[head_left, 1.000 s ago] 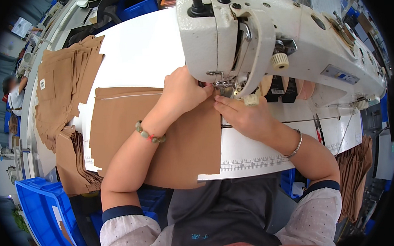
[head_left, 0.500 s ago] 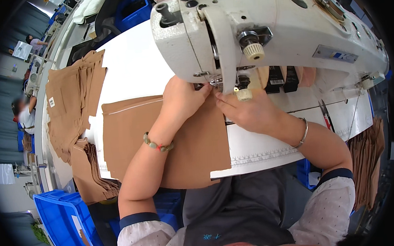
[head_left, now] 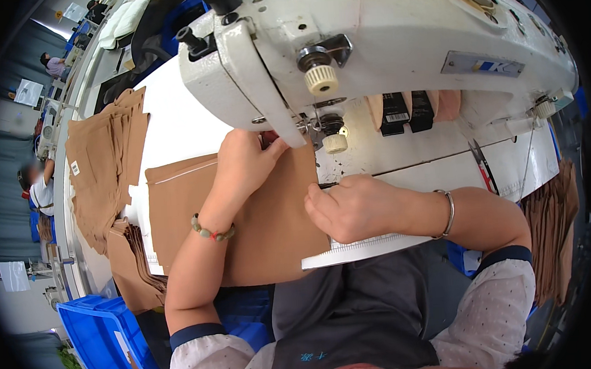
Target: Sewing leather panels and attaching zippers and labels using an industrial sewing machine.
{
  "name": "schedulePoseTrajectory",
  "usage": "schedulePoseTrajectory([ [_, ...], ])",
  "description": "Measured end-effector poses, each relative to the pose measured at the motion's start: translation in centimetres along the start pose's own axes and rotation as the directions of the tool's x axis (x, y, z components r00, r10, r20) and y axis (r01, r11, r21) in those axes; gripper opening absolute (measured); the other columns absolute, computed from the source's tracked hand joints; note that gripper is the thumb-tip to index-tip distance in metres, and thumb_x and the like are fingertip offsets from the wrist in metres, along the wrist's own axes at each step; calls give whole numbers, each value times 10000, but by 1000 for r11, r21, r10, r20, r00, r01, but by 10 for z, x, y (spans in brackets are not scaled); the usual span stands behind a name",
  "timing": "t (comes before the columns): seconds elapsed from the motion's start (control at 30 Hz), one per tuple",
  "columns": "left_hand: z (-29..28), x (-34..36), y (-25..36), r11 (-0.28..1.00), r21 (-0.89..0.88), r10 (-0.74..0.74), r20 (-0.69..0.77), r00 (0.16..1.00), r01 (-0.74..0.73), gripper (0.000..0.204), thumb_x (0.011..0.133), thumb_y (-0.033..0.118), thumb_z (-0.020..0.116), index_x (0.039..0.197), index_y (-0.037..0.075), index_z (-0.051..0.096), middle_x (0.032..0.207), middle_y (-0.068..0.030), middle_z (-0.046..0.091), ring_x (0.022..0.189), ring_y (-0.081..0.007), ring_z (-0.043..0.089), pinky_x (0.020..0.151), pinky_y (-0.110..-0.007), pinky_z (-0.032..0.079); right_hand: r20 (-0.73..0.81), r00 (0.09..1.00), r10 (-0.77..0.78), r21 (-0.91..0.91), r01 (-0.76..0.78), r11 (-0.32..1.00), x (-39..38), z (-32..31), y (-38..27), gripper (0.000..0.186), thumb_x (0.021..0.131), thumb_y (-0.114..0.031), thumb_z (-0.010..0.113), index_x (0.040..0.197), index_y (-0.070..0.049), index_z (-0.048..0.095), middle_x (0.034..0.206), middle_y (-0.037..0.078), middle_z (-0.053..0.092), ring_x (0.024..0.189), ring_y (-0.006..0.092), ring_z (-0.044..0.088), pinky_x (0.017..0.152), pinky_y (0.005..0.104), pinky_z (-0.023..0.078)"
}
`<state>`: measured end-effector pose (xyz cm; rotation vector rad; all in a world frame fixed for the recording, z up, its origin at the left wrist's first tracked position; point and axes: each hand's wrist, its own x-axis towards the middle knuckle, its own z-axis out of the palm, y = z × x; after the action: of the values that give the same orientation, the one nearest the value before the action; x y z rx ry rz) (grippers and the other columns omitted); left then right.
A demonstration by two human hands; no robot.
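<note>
My left hand (head_left: 241, 162), fingers curled, rests on a brown panel (head_left: 258, 234) beside the presser foot of a white sewing machine (head_left: 388, 43), its thumb towards the needle area. A small dark red piece shows by the fingertips; what they grip is unclear. Lower and to the right, my right hand (head_left: 348, 208) has bent fingers at the panel's right edge, next to a slender dark item (head_left: 327, 185) that I cannot make out. A white line runs along the panel's upper edge. The needle is mostly hidden behind the machine head.
Stacks of brown pieces (head_left: 98, 163) lie at the left, more (head_left: 552, 236) hang at the right. Scissors (head_left: 482, 167) and black-banded pink packs (head_left: 419, 109) lie right of the needle. A blue bin (head_left: 98, 338) stands lower left; co-workers (head_left: 42, 190) sit at far left.
My right hand has moved down, away from the needle area to the panel's right edge. My left hand stays by the presser foot. The whole view has shifted.
</note>
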<state>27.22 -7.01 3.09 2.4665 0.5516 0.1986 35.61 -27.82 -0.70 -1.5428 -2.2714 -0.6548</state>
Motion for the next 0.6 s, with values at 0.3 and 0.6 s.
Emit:
schedulePoseTrajectory([
  [0.3, 1, -2, 2, 998, 45, -33, 21, 999, 32, 188, 832, 155, 757, 972, 32, 734, 748, -118, 688, 650, -256, 641, 631, -373, 514, -21, 1000, -1, 17, 2, 1000, 0, 1, 0, 263, 756, -149, 632, 937, 27, 704, 912, 185, 720, 515, 104, 587, 436, 235, 437],
  [0.6, 6, 7, -15, 998, 28, 60, -76, 995, -58, 280, 874, 252, 795, 903, -16, 719, 738, -95, 697, 630, -166, 609, 596, -343, 489, -98, 994, 52, 41, -48, 998, 0, 19, 9, 288, 717, -176, 657, 873, 62, 696, 840, 247, 697, 477, 178, 621, 400, 299, 462],
])
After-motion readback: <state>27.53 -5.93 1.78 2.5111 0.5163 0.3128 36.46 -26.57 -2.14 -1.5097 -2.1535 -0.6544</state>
